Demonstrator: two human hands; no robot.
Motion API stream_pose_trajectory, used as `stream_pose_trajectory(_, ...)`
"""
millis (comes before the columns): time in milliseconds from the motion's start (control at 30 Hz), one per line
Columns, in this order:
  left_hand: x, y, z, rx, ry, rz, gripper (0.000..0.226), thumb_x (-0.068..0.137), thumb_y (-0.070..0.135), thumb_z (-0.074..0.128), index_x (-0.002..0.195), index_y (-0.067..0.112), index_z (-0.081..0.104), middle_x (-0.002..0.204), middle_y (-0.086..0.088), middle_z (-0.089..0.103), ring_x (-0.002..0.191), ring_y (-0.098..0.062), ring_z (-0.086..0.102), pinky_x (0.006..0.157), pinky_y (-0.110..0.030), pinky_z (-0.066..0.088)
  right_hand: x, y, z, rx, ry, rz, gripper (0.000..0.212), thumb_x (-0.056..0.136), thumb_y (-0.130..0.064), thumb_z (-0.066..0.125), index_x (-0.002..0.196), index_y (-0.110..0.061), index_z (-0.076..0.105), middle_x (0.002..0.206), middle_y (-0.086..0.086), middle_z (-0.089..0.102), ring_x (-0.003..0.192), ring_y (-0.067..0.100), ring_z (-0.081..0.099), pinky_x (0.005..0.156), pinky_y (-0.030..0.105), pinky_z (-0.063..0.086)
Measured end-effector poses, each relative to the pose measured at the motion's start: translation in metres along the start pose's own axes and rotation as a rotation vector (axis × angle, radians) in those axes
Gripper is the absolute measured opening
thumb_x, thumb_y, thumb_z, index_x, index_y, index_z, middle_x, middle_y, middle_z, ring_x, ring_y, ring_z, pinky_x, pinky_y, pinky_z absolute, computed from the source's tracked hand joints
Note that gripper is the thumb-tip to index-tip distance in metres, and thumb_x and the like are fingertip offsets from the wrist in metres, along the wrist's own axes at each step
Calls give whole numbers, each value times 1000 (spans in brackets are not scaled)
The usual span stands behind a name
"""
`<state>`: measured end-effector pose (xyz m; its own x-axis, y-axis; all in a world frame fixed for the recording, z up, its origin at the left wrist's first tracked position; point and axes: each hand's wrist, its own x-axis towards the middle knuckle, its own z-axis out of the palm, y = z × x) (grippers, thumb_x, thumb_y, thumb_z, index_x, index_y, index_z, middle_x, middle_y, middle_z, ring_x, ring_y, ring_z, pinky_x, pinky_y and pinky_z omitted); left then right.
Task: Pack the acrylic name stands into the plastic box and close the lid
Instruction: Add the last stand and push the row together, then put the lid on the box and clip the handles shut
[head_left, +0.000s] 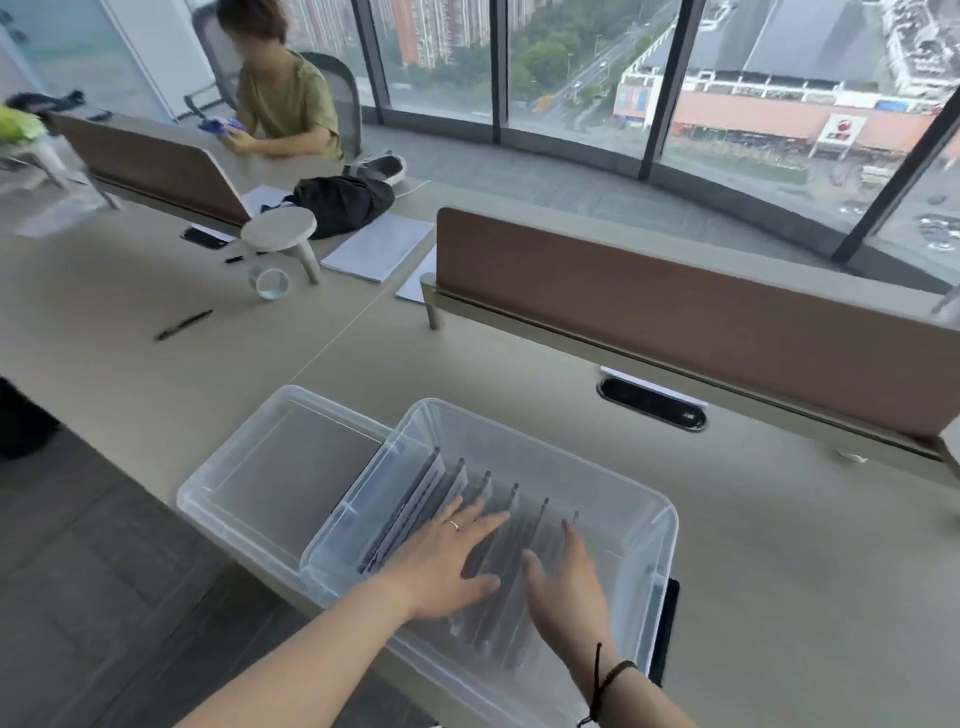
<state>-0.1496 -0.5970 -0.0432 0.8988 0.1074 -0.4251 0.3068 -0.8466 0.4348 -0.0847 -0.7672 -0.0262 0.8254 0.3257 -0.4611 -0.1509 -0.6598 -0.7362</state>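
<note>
A clear plastic box (550, 441) stands on the desk near its front edge, without its lid. Several acrylic name stands (415, 499) stand in a row inside it, leaning like files. My left hand (447, 561) lies flat with spread fingers on top of the stands in the middle of the box. My right hand (566, 582) is inside the box just to the right, fingers apart, touching the stands. The clear lid (280, 462) lies upside down on the desk, partly under the box's left side.
A brown divider panel (675, 312) runs behind the box, with a cable port (652, 404) in front of it. To the left lie a pen (183, 326), a tape roll (269, 283), a small stool (280, 231) and papers (379, 247). A seated person (280, 98) works at the far desk.
</note>
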Motion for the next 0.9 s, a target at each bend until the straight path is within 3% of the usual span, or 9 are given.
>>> stream_pose_trajectory(67,-9,-2,-12,-123,58,-68,72,90,60,54,146,60,9,157,20,27,146,-8,22,114,-41,31,7,-14,-6,-22,-19,-113,46,96,-30,53,140,-18,47,139,-1,55,128,17,51,99,29,42)
stream_pose_trajectory(133,-17,-7,-24,-244,117,-123,64,91,57,54,145,58,20,135,17,55,124,-6,51,101,-33,44,12,-32,-9,-44,-55,-180,26,94,-28,56,116,-20,67,112,-4,71,109,15,64,88,27,47)
stream_pose_trajectory(200,-24,-16,-38,-323,214,-156,53,92,51,56,141,50,37,107,17,67,101,-2,61,91,-33,51,17,-50,-6,-45,-97,-244,15,91,-28,60,97,-25,73,92,-8,74,94,12,67,85,30,52)
stream_pose_trajectory(367,-41,-58,-73,-410,562,-321,33,92,44,59,124,39,59,82,13,69,83,-5,65,82,-37,56,33,-87,18,-108,-239,-352,7,89,-29,64,84,-31,70,83,-7,75,85,10,70,83,32,55)
stream_pose_trajectory(533,-46,-140,-103,-405,728,-511,26,92,42,56,116,32,64,87,13,67,87,-14,65,82,-34,54,54,-133,51,-165,-275,-425,22,90,-13,56,88,-33,67,81,-4,75,75,15,70,72,32,55)
stream_pose_trajectory(633,-41,-198,-117,-434,748,-615,19,91,37,59,105,28,69,99,9,71,98,-17,65,86,-32,51,72,-169,79,-201,-252,-458,27,86,-13,49,93,-29,70,84,0,75,78,19,68,72,32,53)
stream_pose_trajectory(767,-30,-273,-135,-446,675,-678,16,91,32,57,95,25,71,100,6,71,95,-20,63,78,-27,45,103,-215,128,-265,-229,-442,21,89,-17,54,99,-25,72,88,-4,76,83,16,68,77,30,54)
stream_pose_trajectory(900,-16,-340,-147,-465,598,-715,19,90,30,54,101,28,70,103,6,69,93,-21,60,79,-30,48,152,-246,184,-452,-240,-392,20,91,-24,55,103,-22,71,100,-5,73,95,16,67,82,23,49)
